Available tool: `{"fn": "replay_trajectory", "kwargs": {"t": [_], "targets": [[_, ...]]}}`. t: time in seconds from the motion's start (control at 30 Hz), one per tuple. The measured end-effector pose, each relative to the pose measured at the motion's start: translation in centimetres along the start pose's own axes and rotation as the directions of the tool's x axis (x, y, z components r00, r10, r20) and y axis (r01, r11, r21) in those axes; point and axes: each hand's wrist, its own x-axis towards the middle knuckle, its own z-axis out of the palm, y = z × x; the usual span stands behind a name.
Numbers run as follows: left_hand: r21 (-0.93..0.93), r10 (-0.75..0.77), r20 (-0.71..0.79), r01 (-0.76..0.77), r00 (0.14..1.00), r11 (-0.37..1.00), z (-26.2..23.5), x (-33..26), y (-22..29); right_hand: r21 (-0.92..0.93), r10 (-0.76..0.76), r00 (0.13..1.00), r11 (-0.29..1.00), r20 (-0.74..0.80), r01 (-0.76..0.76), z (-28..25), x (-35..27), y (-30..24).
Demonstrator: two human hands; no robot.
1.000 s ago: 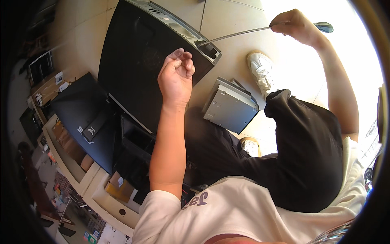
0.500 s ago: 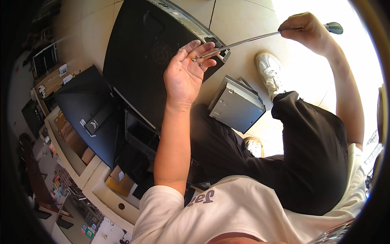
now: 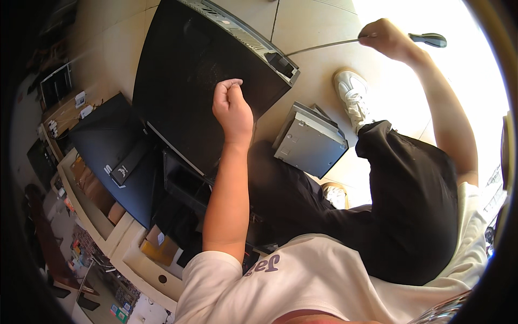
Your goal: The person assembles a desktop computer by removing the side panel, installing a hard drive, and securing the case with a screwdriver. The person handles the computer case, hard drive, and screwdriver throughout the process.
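Both are parting: my left hand [image 3: 234, 114] is curling closed, palm now hidden, while my right hand [image 3: 389, 40] is gripping the screwdriver [image 3: 431, 40] at one o'clock, seemingly returning work to the computer case [image 3: 183, 75] at eleven.

Seemingly a computer workshop: black computer case [image 3: 183, 86], grey metal box [image 3: 310, 143], pale cabinet [image 3: 116, 240] with cartons [image 3: 154, 251], tiled floor [image 3: 307, 21].

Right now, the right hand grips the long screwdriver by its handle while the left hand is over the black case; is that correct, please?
Not quite: in the head view, the right hand grips the long screwdriver by its shaft, not its handle.
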Motion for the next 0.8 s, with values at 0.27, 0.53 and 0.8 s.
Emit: {"fn": "replay_trajectory", "kwargs": {"t": [0.27,0.53,0.8], "targets": [[0.58,0.566,-0.017,-0.453,0.824,0.677,1.9,0.3,-4.5,-0.44,-0.091,0.967,0.877,0.239,0.192,5.5,5.4,-4.5],[0.523,0.607,0.003,-0.519,0.795,0.676,1.7,-0.3,-5.8,-0.368,-0.237,0.965,0.892,0.113,0.263,-1.2,0.5,-0.1],[0.567,0.576,0.059,-0.502,0.816,0.653,0.7,-1.0,-5.9,-0.203,-0.348,0.928,0.907,0.129,0.368,-4.3,-1.0,1.5]]}}
